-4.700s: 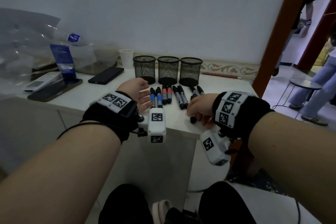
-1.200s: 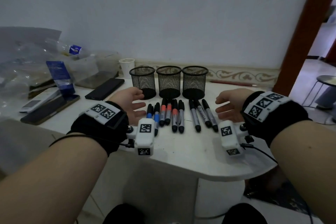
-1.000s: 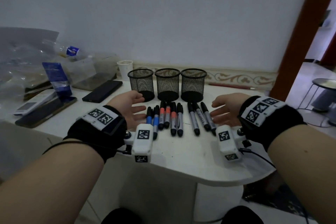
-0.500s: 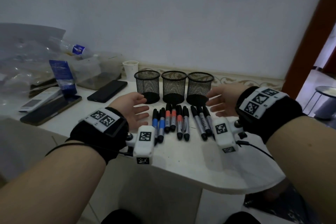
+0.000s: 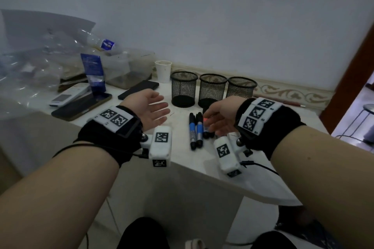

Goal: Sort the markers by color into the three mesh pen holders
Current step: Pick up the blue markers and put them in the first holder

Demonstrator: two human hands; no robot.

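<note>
Three black mesh pen holders stand in a row at the back of the white table [image 5: 202,163]: left [image 5: 183,89], middle [image 5: 212,91], right [image 5: 240,88]; I see no markers in them. Two blue markers [image 5: 196,130] lie side by side in front of them. My right hand [image 5: 221,116] hovers low over the markers beside the blue ones, fingers spread, with a red marker [image 5: 206,120] showing between thumb and fingers. The black markers are hidden beneath that hand. My left hand [image 5: 150,110] is open, palm inward, left of the markers and holding nothing.
A paper cup [image 5: 163,70] stands left of the holders. Two dark phones [image 5: 138,89] [image 5: 81,106], a white remote [image 5: 68,95], a blue packet [image 5: 93,73] and clear plastic bags crowd the table's left. A red pencil [image 5: 283,102] lies by the wall.
My right hand has swung left from beside the markers to above the red and black ones, covering them. My left hand has drawn slightly away to the left.
</note>
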